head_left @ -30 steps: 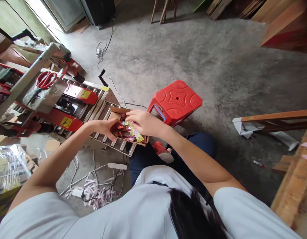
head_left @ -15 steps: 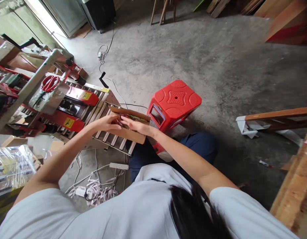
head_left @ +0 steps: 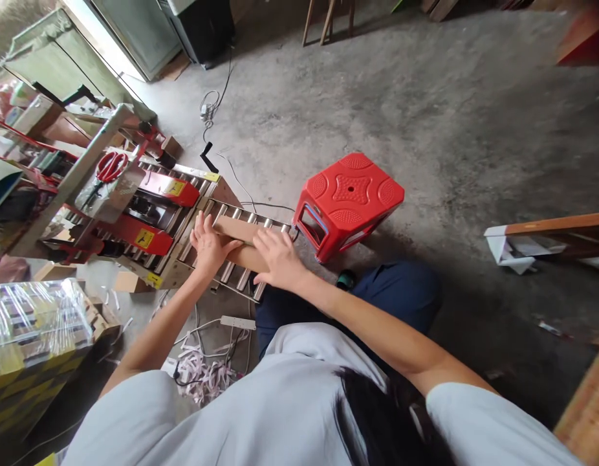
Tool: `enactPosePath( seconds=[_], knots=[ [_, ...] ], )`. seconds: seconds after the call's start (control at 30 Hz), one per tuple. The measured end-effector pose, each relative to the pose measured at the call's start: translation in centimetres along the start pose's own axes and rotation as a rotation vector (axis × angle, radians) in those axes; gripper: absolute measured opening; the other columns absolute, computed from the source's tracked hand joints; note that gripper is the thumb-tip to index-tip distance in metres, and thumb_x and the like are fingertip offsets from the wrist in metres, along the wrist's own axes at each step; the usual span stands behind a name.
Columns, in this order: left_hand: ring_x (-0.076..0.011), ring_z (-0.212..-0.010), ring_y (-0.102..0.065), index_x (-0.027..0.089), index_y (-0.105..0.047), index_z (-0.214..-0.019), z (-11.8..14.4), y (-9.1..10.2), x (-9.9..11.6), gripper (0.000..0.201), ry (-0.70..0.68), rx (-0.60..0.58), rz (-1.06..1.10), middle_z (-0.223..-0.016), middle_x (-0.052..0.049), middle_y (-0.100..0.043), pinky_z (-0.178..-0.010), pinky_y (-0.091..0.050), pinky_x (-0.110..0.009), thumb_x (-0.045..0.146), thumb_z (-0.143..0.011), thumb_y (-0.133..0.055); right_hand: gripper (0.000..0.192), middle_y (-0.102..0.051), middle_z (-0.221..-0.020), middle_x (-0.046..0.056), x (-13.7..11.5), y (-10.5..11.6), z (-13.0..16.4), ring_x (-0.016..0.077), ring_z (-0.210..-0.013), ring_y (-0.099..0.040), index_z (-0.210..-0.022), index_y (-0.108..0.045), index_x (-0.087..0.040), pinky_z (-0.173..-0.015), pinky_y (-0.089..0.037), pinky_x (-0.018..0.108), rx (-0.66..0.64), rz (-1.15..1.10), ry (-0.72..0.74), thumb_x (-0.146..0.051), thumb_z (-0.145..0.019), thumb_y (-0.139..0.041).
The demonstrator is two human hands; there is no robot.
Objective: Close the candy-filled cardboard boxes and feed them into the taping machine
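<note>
Hands first: I see my left hand [head_left: 208, 243] and right hand [head_left: 279, 261] pressed flat, fingers spread, gripping nothing, on the closed cardboard box [head_left: 241, 230]. The box lies on the roller conveyor [head_left: 231, 275], near the red stool [head_left: 350, 194] and sealing machine [head_left: 144, 207].

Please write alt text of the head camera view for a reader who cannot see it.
Seen from above, a person presses the left hand and right hand flat on a closed cardboard box lying on a roller conveyor. A red stool stands beside it on the concrete floor.
</note>
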State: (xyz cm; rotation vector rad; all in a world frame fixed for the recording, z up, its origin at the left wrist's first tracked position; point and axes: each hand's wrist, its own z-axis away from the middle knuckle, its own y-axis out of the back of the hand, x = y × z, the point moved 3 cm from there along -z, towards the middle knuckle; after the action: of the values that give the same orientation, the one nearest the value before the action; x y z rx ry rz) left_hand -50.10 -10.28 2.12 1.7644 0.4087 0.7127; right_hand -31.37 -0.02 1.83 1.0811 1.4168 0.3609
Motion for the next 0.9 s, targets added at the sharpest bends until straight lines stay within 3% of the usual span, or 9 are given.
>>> enactPosePath(
  seconds=[0.13, 0.23, 0.33, 0.43, 0.5, 0.57, 0.7, 0.8, 0.9],
  knots=[
    [-0.0376, -0.152, -0.012, 0.017, -0.011, -0.157, 2.0, 1.2, 1.8, 0.097, -0.15, 0.078, 0.138, -0.163, -0.023, -0.01, -0.12, -0.016, -0.057, 0.053, -0.084, -0.064, 0.085, -0.03, -0.158, 0.023, 0.0, -3.3, 2.1, 0.0376, -0.148, -0.025, -0.144, -0.043, -0.011, -0.12, -0.008, 0.066, 0.002, 0.024, 0.014, -0.022, -0.069, -0.082],
    [-0.0329, -0.153, -0.009, 0.021, -0.001, -0.159, 4.1, 0.5, 5.7, 0.089, -0.43, -0.115, 0.226, -0.166, -0.017, -0.006, -0.122, -0.019, -0.053, 0.056, -0.092, -0.048, 0.069, -0.04, -0.153, 0.023, 0.4, -3.6, 1.3, 0.0367, -0.145, -0.032, -0.137, -0.051, -0.009, -0.121, -0.01, 0.064, 0.066, -0.137, -0.014, -0.023, -0.074, -0.074],
    [-0.0342, -0.153, -0.007, 0.018, 0.003, -0.159, 5.1, -1.8, 8.6, 0.105, -0.506, -0.272, 0.206, -0.165, -0.018, -0.009, -0.123, -0.016, -0.054, 0.072, -0.085, -0.047, 0.05, -0.057, -0.14, 0.019, 1.8, -1.6, 0.8, 0.0323, -0.135, -0.048, -0.127, -0.059, -0.014, -0.118, -0.028, 0.059, 0.115, -0.514, -0.007, -0.031, -0.08, -0.065],
    [-0.0382, -0.152, -0.009, 0.013, -0.016, -0.158, 4.8, -3.3, 8.8, 0.116, -0.46, -0.271, 0.07, -0.163, -0.022, -0.016, -0.123, -0.011, -0.055, 0.077, -0.072, -0.062, 0.041, -0.062, -0.134, 0.011, 5.2, 1.6, 2.5, 0.0248, -0.127, -0.056, -0.126, -0.056, -0.022, -0.103, -0.051, 0.047, 0.305, -0.954, -0.167, -0.037, -0.087, -0.054],
    [-0.0376, -0.152, -0.013, 0.014, -0.029, -0.155, 4.0, -3.4, 7.4, 0.102, -0.455, -0.253, -0.009, -0.163, -0.021, -0.019, -0.124, -0.012, -0.054, 0.065, -0.076, -0.066, 0.038, -0.065, -0.128, 0.008, 7.9, 3.1, 4.7, 0.022, -0.122, -0.059, -0.12, -0.058, -0.025, -0.092, -0.058, 0.04, 0.447, -1.069, -0.358, -0.039, -0.085, -0.06],
    [-0.0343, -0.152, -0.014, 0.015, -0.033, -0.154, 2.7, -2.9, 4.5, 0.083, -0.433, -0.232, -0.046, -0.164, -0.018, -0.019, -0.124, -0.015, -0.051, 0.051, -0.084, -0.062, 0.039, -0.07, -0.116, 0.006, 10.2, 3.5, 6.9, 0.0203, -0.112, -0.065, -0.113, -0.061, -0.025, -0.084, -0.06, 0.034, 0.481, -1.066, -0.51, -0.038, -0.077, -0.071],
    [-0.0307, -0.152, -0.018, 0.014, -0.035, -0.153, -2.3, -0.7, -4.8, 0.077, -0.364, -0.218, -0.059, -0.162, -0.015, -0.026, -0.124, -0.017, -0.048, 0.043, -0.086, -0.058, 0.044, -0.074, -0.098, 0.006, 13.4, 1.9, 11.2, 0.0173, -0.09, -0.07, -0.106, -0.065, -0.022, -0.073, -0.061, 0.03, 0.431, -1.06, -0.707, -0.041, -0.069, -0.079],
    [-0.0312, -0.149, -0.027, 0.008, -0.044, -0.147, -7.0, 2.7, -11.0, 0.076, -0.207, -0.175, -0.084, -0.156, -0.018, -0.037, -0.122, -0.022, -0.046, 0.037, -0.079, -0.064, 0.048, -0.074, -0.097, 0.009, 14.9, 0.9, 14.0, 0.018, -0.087, -0.071, -0.105, -0.066, -0.019, -0.07, -0.06, 0.03, 0.46, -0.995, -0.776, -0.045, -0.067, -0.08],
    [-0.0299, -0.137, -0.047, 0.0, -0.055, -0.132, -9.4, 5.7, -11.7, 0.064, -0.016, -0.109, -0.067, -0.144, -0.023, -0.052, -0.114, -0.037, -0.044, 0.031, -0.076, -0.06, 0.044, -0.075, -0.092, 0.01, 14.4, 1.5, 16.9, 0.0198, -0.083, -0.072, -0.1, -0.066, -0.017, -0.067, -0.061, 0.032, 0.509, -0.861, -0.715, -0.05, -0.072, -0.075]
  ],
)
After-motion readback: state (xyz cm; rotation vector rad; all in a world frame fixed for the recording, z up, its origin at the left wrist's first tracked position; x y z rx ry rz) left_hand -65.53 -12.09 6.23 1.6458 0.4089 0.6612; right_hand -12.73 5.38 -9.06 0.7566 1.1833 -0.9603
